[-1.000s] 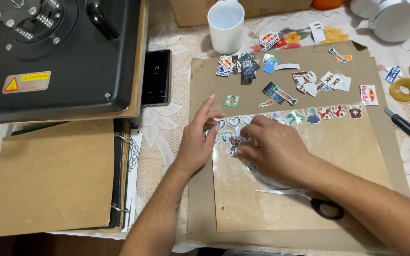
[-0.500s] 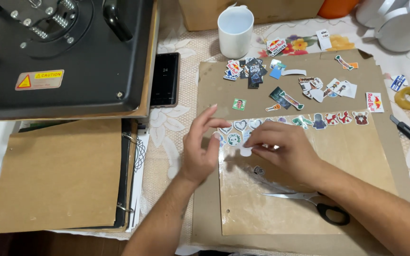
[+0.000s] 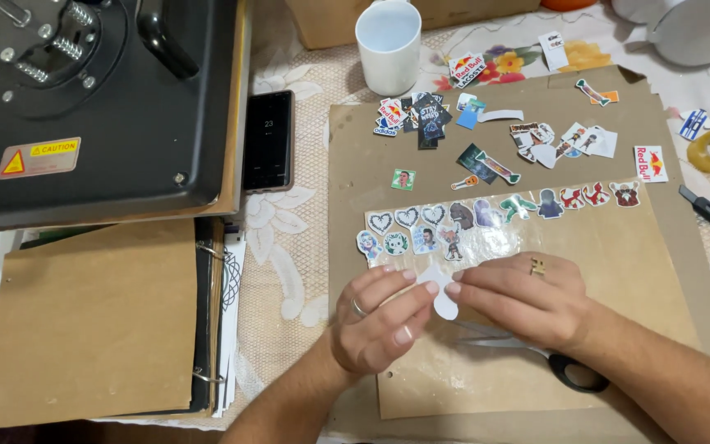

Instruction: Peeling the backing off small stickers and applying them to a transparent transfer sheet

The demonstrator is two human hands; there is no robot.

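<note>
I have both hands together, my left hand [image 3: 380, 316] and right hand [image 3: 519, 300] pinching a small white cutout [image 3: 440, 289] over the clear film sheet [image 3: 536, 271]. Seemingly mid-placement; next calls for lining it beside the sticker row [image 3: 486, 214].

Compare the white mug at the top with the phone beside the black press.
The white mug stands upright and open-topped; the phone lies flat. The mug is round and white, the phone a dark rectangle. Both rest on the lace tablecloth, apart from the left hand and right hand.
</note>
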